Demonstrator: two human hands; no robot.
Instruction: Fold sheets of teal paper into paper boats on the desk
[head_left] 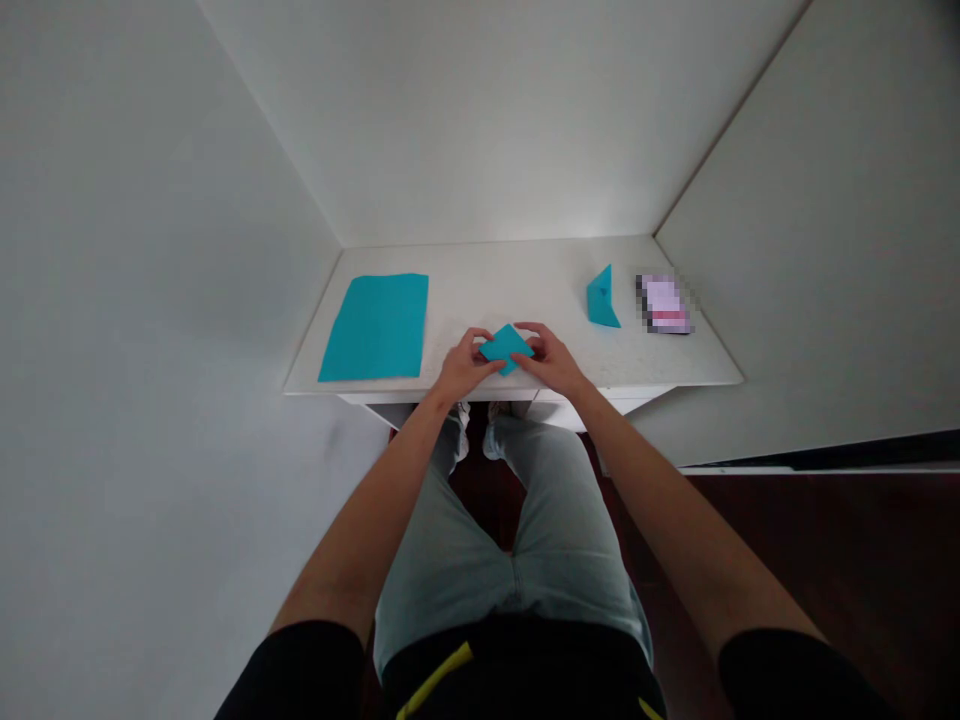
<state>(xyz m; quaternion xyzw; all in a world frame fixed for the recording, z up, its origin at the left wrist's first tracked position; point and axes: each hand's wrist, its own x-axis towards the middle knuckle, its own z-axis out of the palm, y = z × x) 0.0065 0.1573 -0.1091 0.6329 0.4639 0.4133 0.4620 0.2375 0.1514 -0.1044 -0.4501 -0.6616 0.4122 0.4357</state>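
A small folded piece of blue paper (pixel 507 343), diamond-shaped from above, is held between my two hands near the front edge of the table. My left hand (pixel 466 366) pinches its left corner, thumb along the near side. On the opposite corner, my right hand (pixel 551 359) grips it with thumb and fingers. Parts of the fingertips are hidden by the paper. To the right stands a folded blue paper boat (pixel 601 298). Flat on the left side of the table lies a stack or sheet of blue paper (pixel 381 328).
The white table (pixel 517 275) sits in a nook, with walls at its back, left and right. A blurred-out pinkish item (pixel 664 304) lies near its right end. My legs (pixel 517 500) are in front of the table, over a dark floor.
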